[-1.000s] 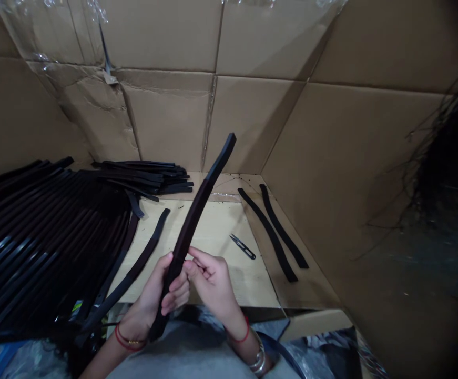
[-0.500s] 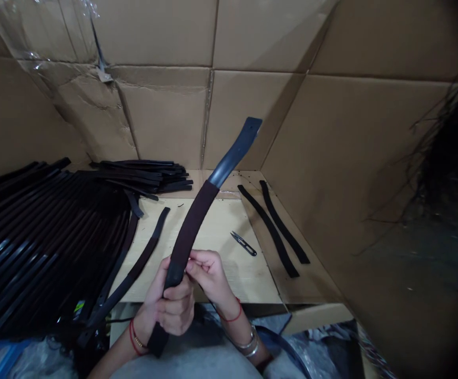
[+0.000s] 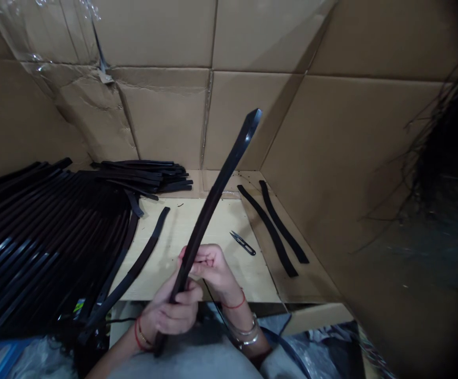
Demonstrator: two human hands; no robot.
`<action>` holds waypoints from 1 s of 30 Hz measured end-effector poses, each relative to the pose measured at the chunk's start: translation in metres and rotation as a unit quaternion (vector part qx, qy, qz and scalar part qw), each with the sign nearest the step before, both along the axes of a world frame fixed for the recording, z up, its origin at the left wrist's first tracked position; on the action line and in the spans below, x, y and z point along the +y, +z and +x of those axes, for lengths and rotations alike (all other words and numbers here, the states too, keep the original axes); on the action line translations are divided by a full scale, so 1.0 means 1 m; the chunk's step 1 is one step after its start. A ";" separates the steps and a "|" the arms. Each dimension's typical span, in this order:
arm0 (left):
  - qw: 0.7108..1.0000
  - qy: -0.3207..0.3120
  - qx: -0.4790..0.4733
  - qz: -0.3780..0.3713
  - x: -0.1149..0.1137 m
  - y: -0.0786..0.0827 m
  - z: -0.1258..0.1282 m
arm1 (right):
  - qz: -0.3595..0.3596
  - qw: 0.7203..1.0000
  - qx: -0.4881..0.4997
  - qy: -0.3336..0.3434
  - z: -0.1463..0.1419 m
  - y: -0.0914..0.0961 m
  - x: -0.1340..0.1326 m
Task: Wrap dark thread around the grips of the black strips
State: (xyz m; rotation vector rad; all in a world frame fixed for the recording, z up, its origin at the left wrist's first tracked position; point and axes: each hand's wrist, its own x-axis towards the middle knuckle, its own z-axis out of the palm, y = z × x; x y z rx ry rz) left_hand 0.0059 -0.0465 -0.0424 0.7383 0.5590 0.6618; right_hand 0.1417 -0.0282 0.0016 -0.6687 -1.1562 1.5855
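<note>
My left fingers [image 3: 177, 310] and right fingers [image 3: 193, 255] are holding the black strip [image 3: 213, 202] tight, and I am turning it edge-on now, above the wooden surface [image 3: 221, 221], near the snips [image 3: 242, 243].

**Bracelets and grey clothing were worn**
A thin red cord [image 3: 234, 304] and stacked silver bangles [image 3: 247, 332] were worn on the right wrist [image 3: 229, 297], a red cord with gold beads [image 3: 142, 341] on the left wrist [image 3: 144, 331], and a plain grey garment [image 3: 181, 364] over the lap.
</note>
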 end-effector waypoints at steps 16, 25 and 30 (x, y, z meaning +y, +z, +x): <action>0.993 0.092 0.057 0.042 0.001 0.045 0.000 | 0.065 0.980 -0.154 -0.106 0.007 0.025 -0.019; 0.979 0.140 0.080 0.125 0.001 0.044 0.005 | 0.029 0.966 -0.157 -0.205 0.007 0.018 -0.019; 0.976 0.155 0.086 0.128 0.002 0.037 0.004 | 0.020 0.967 -0.159 -0.199 0.009 0.009 -0.018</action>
